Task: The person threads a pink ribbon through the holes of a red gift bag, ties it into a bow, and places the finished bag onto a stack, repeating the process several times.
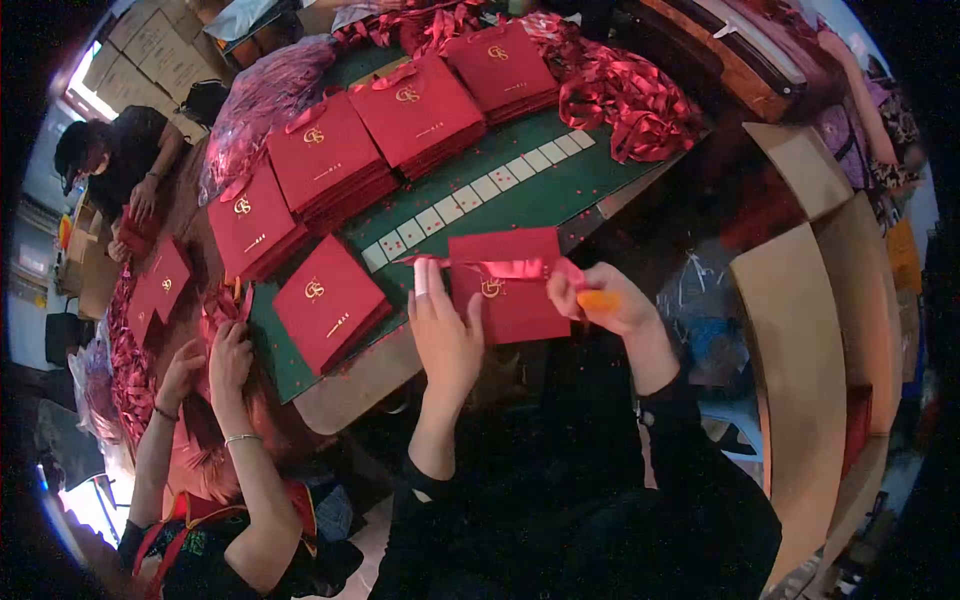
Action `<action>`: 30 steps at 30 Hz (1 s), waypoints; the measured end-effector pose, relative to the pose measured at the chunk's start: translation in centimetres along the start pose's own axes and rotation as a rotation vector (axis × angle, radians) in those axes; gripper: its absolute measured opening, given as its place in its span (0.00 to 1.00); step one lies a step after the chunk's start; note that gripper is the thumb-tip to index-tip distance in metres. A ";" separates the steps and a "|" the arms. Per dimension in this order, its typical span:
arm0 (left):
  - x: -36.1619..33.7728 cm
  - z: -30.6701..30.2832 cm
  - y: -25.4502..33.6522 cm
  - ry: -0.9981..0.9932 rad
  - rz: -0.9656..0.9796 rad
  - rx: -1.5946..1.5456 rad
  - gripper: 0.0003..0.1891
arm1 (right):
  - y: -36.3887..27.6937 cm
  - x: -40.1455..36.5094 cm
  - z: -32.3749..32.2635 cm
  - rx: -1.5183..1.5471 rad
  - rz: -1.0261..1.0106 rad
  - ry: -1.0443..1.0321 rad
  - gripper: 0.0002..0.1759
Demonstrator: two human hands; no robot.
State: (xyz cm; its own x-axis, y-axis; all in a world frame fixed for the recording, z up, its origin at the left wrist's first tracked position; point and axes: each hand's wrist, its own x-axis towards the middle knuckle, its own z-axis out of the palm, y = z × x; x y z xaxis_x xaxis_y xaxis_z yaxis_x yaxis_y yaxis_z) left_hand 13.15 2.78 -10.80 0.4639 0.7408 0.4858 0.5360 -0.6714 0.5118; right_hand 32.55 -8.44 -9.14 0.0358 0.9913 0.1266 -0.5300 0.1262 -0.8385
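Observation:
A red paper gift bag [520, 318] with a gold logo lies in front of me at the table's near edge. A red satin ribbon [512, 269] crosses its upper part. My left hand [443, 335] rests flat over the bag's left edge, fingers stretched out and thumb apart; one finger has a white wrap. The ribbon's left end passes by its fingertips. At the bag's right edge, my right hand [618, 300] is closed around an orange-handled tool [598, 300], its working end hidden. The ribbon's right end meets these fingers.
Stacks of red gift bags [415, 110] stand on the green table [480, 228] beside a row of white cards [485, 190]. Loose red ribbons [630, 100] heap at the back right. A co-worker's hands [230, 355] handle ribbon at left; another person [130, 160] sits beyond. An open carton [800, 350] stands right.

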 end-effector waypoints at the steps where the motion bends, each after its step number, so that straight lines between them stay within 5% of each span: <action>1: 0.0 -0.3 0.0 0.075 -0.016 -0.060 0.25 | 0.6 1.0 0.1 -0.013 0.070 0.096 0.10; 3: -1.2 -1.4 -0.6 -0.016 -0.053 0.048 0.17 | 2.4 2.5 1.4 -0.117 0.196 0.281 0.12; 5: -1.7 -1.9 -0.8 -0.072 -0.098 0.052 0.12 | 3.8 3.2 1.8 -0.097 0.178 0.248 0.12; 7: -2.1 -2.2 -1.3 -0.058 -0.101 -0.218 0.14 | 4.6 3.8 2.7 -0.316 0.200 0.412 0.12; 15: -1.1 -2.9 -2.0 -0.304 -0.305 -0.490 0.14 | 4.2 4.3 2.5 -0.172 0.112 0.255 0.12; 18: 0.1 -2.2 -1.0 -0.133 -0.416 -0.704 0.13 | 3.6 6.4 3.1 -0.210 0.053 0.181 0.12; 21: 1.8 -2.5 -0.8 -0.065 -0.450 -0.544 0.11 | 3.8 8.8 2.8 -0.136 0.001 0.135 0.12; 25: 2.2 -2.0 -3.0 -0.106 -0.437 -0.496 0.13 | 4.8 9.9 1.1 -0.241 -0.072 0.044 0.10; 28: 2.0 -2.2 -3.0 -0.113 -0.492 -0.581 0.14 | 4.9 9.6 0.6 0.046 -0.070 0.081 0.08; 30: 1.9 -2.3 -3.2 -0.138 -0.516 -0.590 0.15 | 4.8 9.5 0.6 -0.175 -0.009 0.100 0.09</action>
State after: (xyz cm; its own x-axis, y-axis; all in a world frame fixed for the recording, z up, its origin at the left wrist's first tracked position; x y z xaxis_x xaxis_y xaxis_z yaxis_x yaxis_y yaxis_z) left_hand 10.69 6.23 -9.88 0.3627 0.9318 0.0121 0.2635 -0.1150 0.9578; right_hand 29.83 1.52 -11.67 0.1288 0.9877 0.0887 -0.3743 0.1312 -0.9180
